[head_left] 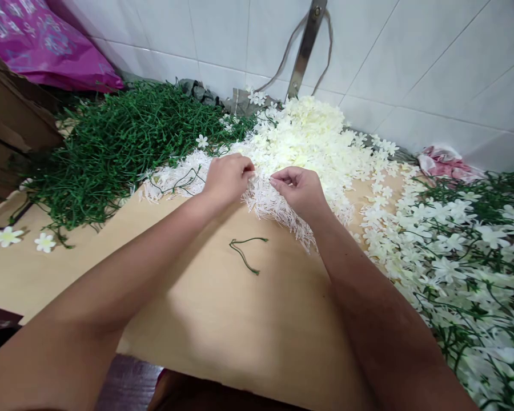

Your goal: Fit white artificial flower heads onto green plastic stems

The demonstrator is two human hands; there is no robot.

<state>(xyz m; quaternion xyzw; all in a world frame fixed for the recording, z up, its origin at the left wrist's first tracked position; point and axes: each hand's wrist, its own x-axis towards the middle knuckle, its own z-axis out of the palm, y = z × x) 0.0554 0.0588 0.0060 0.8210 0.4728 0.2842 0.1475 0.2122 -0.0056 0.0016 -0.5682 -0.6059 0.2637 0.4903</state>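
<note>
Lying by curled fingers point(288, 173): wispy white strands point(260, 201).

One forked green stem point(242, 255) lies alone toward the near edge of the tan tabletop point(223, 302); two separate white flowers point(45, 242) lie toward its left edge. Four heaps, their pieces too many to count: one of green stems point(124, 148), one of white stamens point(274, 206), one of white blossom heads point(312, 137), one of stemmed white flowers point(449, 274). One magenta plastic bag point(55, 48), one metal bar point(306, 48).
</note>
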